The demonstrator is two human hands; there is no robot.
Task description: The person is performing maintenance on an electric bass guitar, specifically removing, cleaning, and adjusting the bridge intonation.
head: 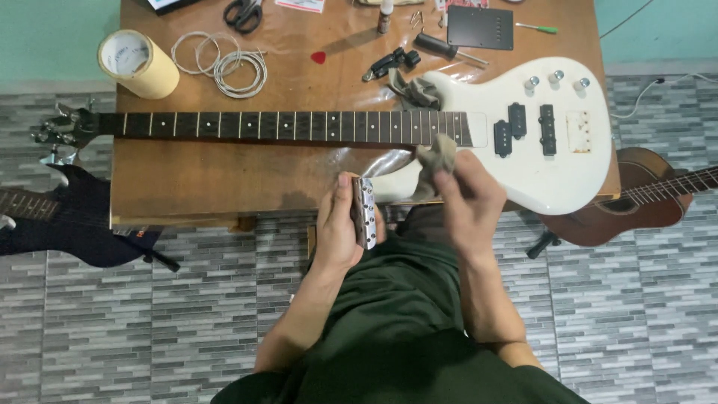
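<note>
My left hand [340, 228] is closed around a chrome metal bridge plate [364, 211], held upright on its long edge just off the near edge of the wooden table [194, 179]. My right hand [467, 198] pinches a grey-brown cloth [436, 155] between fingers and thumb; the cloth bunches above my fingertips, near the plate but not clearly touching it. Both hands sit over my lap, just in front of the white bass guitar [523, 142] lying flat across the table, neck pointing left. Strings are off the dark fretboard [292, 126].

On the table beyond: roll of masking tape [137, 63], coiled strings [221, 63], red pick [318, 57], scissors [243, 13], a second crumpled cloth [413, 91], black cover plate [479, 27], green-handled screwdriver [540, 28]. A dark guitar [67, 217] leans at left, a brown acoustic one [636, 198] at right, on grey tiled floor.
</note>
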